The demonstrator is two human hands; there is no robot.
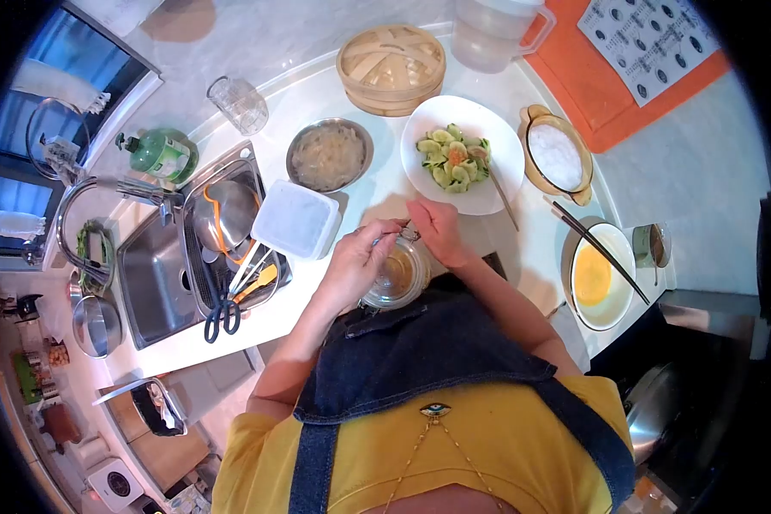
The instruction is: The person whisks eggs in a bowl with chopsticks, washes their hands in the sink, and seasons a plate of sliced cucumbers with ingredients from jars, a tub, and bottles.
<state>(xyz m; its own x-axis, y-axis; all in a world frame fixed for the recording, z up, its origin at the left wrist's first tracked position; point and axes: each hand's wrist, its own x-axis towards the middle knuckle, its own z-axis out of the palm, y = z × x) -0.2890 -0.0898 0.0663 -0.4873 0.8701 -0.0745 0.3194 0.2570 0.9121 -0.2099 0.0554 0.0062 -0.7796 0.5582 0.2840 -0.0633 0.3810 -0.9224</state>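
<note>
— What's around the jar [394, 278]?
— A white-lidded box [295, 219] near the left hand [360, 261], and a plate [419, 177] of sliced greens just past the right hand [437, 233]. Those two crowd it most.
— And further out?
— A metal bowl [330, 154] of pale strips, the steamer [391, 70], a pitcher [486, 34], a dish [558, 156] of something white, and an egg bowl [601, 276]. Over on the left, the sink [154, 283], with scissors [223, 317] at the rack [238, 214].
— Where's the jar exactly?
— Between the hands, right against the apron [437, 351], at the counter's edge.
— How are the fingers?
— The left ones curl around the jar's rim, thumb toward the metal clasp [410, 232]. The right ones are bent in at the clasp; whether they pinch it, I can't tell.
— Counts?
— One jar, one box, one plate, one steamer, one pitcher, one pair of scissors. Two chopsticks [602, 251] lie across the egg bowl.
</note>
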